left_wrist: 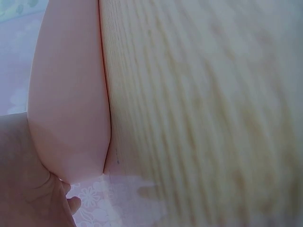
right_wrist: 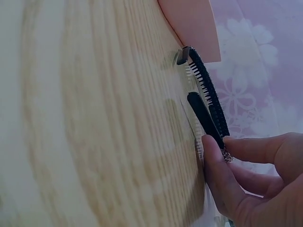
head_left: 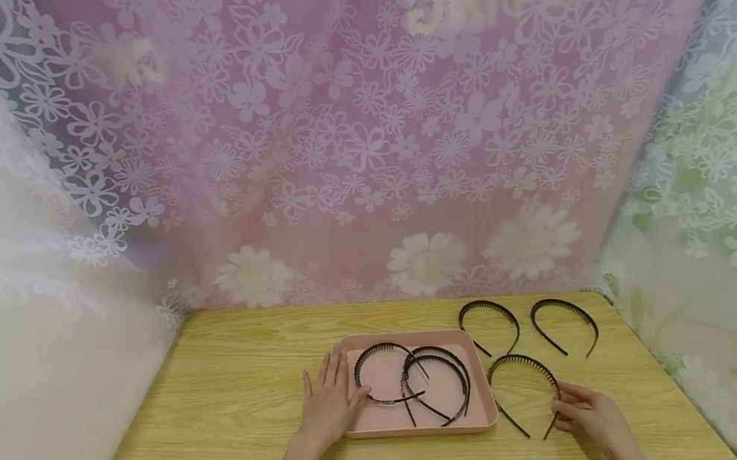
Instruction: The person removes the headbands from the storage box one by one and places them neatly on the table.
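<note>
A pink tray (head_left: 423, 431) holds several black toothed headbands, overlapping toward its right side; the leftmost headband (head_left: 359, 372) leans near the left rim. Along the tray's left wall lies my left hand (head_left: 325, 411), fingers straight and thumb reaching over the rim. In the left wrist view that hand (left_wrist: 28, 175) touches the outer wall of the tray (left_wrist: 71, 94). Thumb and fingers of my right hand (head_left: 593, 416) pinch one side of another black headband (head_left: 524, 358) at the tray's right. The right wrist view shows this headband (right_wrist: 208, 87) between the thumb and fingertips.
Two more black headbands lie on the wooden table (head_left: 224, 395) behind the held one: one (head_left: 484, 303) near the tray's back right corner, another (head_left: 561, 303) farther right. A pink flowered curtain (head_left: 364, 185) hangs behind the table, with pale sheets at both sides.
</note>
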Available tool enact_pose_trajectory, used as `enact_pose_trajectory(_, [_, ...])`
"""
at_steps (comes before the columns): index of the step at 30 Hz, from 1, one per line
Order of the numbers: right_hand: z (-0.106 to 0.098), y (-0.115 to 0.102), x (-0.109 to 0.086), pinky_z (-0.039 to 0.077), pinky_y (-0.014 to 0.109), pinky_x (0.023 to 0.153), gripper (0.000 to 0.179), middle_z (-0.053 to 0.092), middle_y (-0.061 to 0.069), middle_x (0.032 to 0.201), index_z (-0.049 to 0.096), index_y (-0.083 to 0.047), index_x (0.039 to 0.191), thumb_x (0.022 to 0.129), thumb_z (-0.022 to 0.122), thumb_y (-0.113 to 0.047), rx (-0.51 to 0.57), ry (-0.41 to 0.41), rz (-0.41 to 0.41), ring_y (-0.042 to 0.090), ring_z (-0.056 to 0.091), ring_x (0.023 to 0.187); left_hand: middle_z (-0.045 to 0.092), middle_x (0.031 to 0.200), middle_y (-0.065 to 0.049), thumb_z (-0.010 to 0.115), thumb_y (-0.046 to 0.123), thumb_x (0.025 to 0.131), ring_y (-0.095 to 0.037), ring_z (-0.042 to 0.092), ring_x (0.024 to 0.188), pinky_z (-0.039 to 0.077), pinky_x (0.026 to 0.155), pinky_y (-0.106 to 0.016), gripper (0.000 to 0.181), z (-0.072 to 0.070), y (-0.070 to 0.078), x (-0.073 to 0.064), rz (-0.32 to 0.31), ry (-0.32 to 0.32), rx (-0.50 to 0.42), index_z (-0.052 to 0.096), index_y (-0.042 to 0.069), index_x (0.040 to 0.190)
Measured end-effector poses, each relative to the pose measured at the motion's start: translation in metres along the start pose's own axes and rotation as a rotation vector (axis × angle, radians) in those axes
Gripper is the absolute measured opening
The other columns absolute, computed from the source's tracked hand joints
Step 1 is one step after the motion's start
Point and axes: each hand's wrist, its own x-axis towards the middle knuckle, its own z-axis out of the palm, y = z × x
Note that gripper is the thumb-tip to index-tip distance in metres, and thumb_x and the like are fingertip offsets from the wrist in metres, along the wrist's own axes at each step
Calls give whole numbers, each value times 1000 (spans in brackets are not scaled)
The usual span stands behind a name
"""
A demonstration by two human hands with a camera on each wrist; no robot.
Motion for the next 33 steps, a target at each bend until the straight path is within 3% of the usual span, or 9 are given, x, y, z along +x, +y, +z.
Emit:
enact_pose_trajectory(5, [0, -2, 1, 61, 35, 77, 62, 60, 27, 119, 29, 20, 149, 99, 62, 0, -23, 8, -4, 17, 72, 82, 20, 167, -18, 51, 50, 103, -41, 22, 152, 12, 114, -75, 79, -4, 2, -1, -8, -22, 4, 28, -3, 158])
enact_pose_trajectory(12, [0, -3, -1, 62, 35, 75, 61, 62, 24, 116, 32, 21, 147, 98, 62, 3, -29, 14, -4, 16, 72, 81, 21, 166, -19, 53, 48, 103, -43, 23, 151, 11, 113, -76, 79, -1, 0, 0, 9, -2, -12, 29, -4, 158])
enact_pose_trajectory(22, [1, -6, -2, 61, 34, 72, 57, 63, 25, 117, 40, 19, 145, 97, 64, -1, -121, 48, -28, 15, 70, 79, 18, 168, -17, 50, 51, 104, -40, 20, 153, 12, 114, -74, 79, -3, 1, 0, -12, -33, 22, 28, -1, 159])
enact_pose_trajectory(27, [-1, -11, -3, 61, 31, 69, 50, 63, 25, 116, 45, 13, 144, 102, 61, -9, -258, 99, -109, 15, 72, 76, 19, 167, -17, 51, 51, 103, -40, 21, 153, 12, 114, -74, 80, -4, 1, 0, -10, -33, 18, 27, -1, 159])
enact_pose_trajectory(33, [-1, -23, -4, 61, 31, 72, 48, 60, 29, 128, 52, 5, 143, 105, 59, -24, -366, 118, -226, 16, 73, 85, 19, 167, -18, 51, 51, 103, -41, 21, 152, 12, 114, -74, 80, -4, 1, 0, -9, -30, 18, 27, -2, 159])
